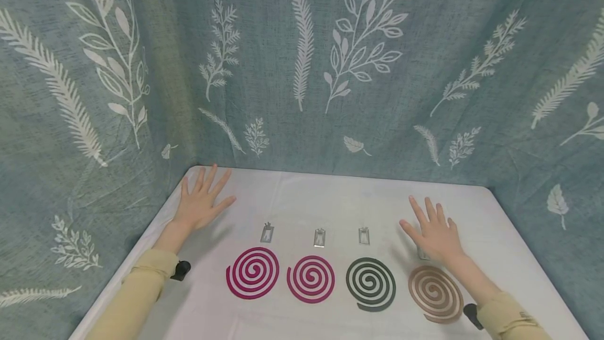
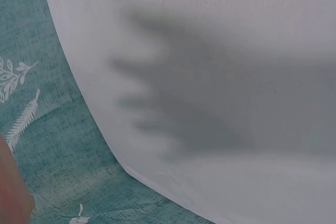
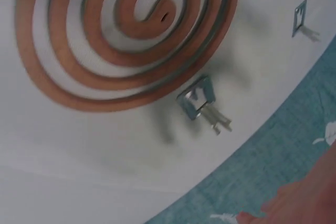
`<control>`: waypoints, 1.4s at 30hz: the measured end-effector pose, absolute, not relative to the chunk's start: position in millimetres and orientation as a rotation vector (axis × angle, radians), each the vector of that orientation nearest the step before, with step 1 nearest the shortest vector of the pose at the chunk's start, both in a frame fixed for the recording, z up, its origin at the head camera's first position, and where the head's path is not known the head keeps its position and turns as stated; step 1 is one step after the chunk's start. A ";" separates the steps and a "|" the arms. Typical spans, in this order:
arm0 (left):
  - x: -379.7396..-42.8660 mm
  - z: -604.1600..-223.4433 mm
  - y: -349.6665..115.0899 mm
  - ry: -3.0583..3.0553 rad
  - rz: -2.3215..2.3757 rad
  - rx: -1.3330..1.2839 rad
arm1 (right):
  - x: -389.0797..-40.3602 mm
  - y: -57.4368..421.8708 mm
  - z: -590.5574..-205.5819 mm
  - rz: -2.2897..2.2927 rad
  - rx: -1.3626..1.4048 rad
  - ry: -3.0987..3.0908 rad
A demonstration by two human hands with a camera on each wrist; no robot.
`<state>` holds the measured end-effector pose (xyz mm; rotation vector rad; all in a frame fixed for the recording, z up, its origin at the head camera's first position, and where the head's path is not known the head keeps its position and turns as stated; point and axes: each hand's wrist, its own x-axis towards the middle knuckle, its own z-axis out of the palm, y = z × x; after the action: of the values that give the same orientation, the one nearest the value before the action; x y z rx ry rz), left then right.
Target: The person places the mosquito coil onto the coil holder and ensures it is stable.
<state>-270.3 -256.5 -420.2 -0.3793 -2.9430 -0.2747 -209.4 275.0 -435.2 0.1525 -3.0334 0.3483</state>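
Observation:
My left hand [image 1: 200,206] hovers over the far left of the table, fingers spread and holding nothing; its shadow falls on the cloth in the left wrist view. With fingers likewise spread, my empty right hand [image 1: 438,237] hovers above the brown mosquito coil [image 1: 433,291]. Left of that coil lie a dark green coil [image 1: 370,278], a magenta coil [image 1: 311,278] and another magenta coil [image 1: 255,271]. Small metal coil stands [image 1: 320,244] lie in a row behind them. The stand behind the brown coil [image 3: 197,98] is partly hidden by my right hand in the head view.
A white cloth [image 1: 302,193] covers the table, whose rounded far corners show. Blue-green fabric [image 1: 264,67] with white leaf prints hangs behind and along both sides. Dark straps or devices [image 1: 181,270] sit at both wrists, by the yellow sleeves [image 1: 137,298].

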 end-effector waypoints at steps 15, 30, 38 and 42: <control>-266.5 -428.9 -251.5 -2.963 -0.339 -0.399 | -198.1 230.6 -452.6 0.507 0.311 -2.999; -255.7 -441.1 -256.2 -3.052 -0.586 -0.470 | -188.0 186.9 -458.3 0.722 0.453 -3.046; -248.7 -443.9 -257.5 -3.109 -0.736 -0.509 | -185.7 173.3 -465.3 0.751 0.500 -3.043; -246.3 -447.9 -256.2 -3.125 -0.792 -0.544 | -183.6 165.1 -467.9 0.768 0.514 -3.047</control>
<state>-246.3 -256.2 -447.9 -0.5438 -3.1252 -0.7920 -183.6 165.1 -467.9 0.5143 -3.0467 0.7685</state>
